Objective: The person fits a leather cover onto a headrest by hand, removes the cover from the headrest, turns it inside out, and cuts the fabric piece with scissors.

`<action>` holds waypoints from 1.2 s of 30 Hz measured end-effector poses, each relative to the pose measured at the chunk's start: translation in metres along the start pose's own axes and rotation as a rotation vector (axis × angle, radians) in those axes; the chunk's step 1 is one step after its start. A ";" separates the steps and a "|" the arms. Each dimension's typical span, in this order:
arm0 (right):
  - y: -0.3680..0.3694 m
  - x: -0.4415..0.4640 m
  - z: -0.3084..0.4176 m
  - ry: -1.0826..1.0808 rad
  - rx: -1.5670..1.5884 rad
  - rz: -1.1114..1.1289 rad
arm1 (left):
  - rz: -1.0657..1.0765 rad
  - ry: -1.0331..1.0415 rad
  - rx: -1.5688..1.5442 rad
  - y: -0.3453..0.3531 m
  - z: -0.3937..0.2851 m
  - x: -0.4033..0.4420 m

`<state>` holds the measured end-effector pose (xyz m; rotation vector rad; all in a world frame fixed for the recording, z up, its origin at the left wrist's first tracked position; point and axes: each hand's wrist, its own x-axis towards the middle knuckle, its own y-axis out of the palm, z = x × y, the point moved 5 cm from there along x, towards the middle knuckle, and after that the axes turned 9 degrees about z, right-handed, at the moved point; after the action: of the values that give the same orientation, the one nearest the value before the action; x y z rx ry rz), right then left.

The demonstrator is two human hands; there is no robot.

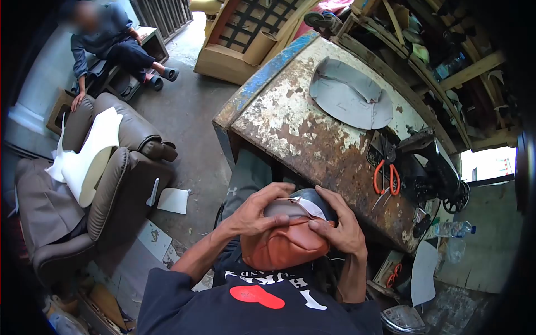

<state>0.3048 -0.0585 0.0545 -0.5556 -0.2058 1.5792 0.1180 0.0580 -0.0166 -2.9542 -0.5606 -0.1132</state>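
Observation:
In my lap lies a bulging orange-brown leather piece [285, 244], its upper edge turned toward a grey and white inner layer [312, 206]. My left hand [259, 209] grips the edge on the left, thumb on the leather and fingers over the far side. On the right, my right hand [341, 226] pinches the same edge, with the thumb at the seam and the fingers curled around behind. Dark material shows behind the piece, between the two hands. Whatever the fingertips touch on the far side is hidden.
Ahead stands a worn workbench [279, 120] with a grey cut sheet [346, 95], orange-handled pliers [386, 173] and a black sewing machine [438, 162]. A bottle [455, 229] is at the right. At left sit a brown recliner [111, 195] and a seated person [106, 42].

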 end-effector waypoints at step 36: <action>0.041 -0.021 -0.096 -0.031 0.498 -0.205 | 0.055 -0.028 0.354 0.008 0.003 -0.023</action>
<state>0.3131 -0.1027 -0.0424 -0.1163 0.1069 1.3719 0.0998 0.0432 -0.0223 -2.6272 -0.4488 0.0313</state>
